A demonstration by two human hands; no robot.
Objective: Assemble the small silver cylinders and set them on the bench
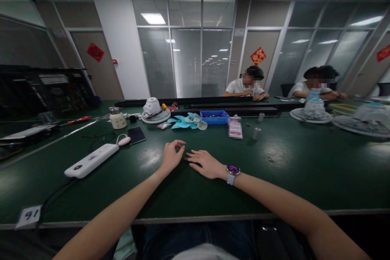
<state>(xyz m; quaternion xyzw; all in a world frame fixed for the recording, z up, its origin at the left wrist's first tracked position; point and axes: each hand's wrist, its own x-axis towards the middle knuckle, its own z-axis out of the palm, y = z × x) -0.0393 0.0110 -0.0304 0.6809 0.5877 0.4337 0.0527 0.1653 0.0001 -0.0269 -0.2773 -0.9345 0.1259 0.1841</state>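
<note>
Over the green tabletop [243,187], my left hand [172,155] is held with its fingers bent toward the right and the thumb apart, holding nothing. Close beside it, my right hand [207,164] lies palm down with its fingers spread, also holding nothing; a watch [233,170] is on that wrist. Beyond both hands are light-blue fan blades [183,121], a blue tray [214,118] with small parts in it, and a white fan base with a round grille [155,116]. A pink-and-white card [235,127] leans by the tray.
At left lie a white power strip [91,161], a dark phone [136,135] and a cream flask [117,118]. Metal cylinders [256,133] stand at right. Long black bars [189,100] cross the back. Two people [239,86] sit opposite, near other fan parts [313,111].
</note>
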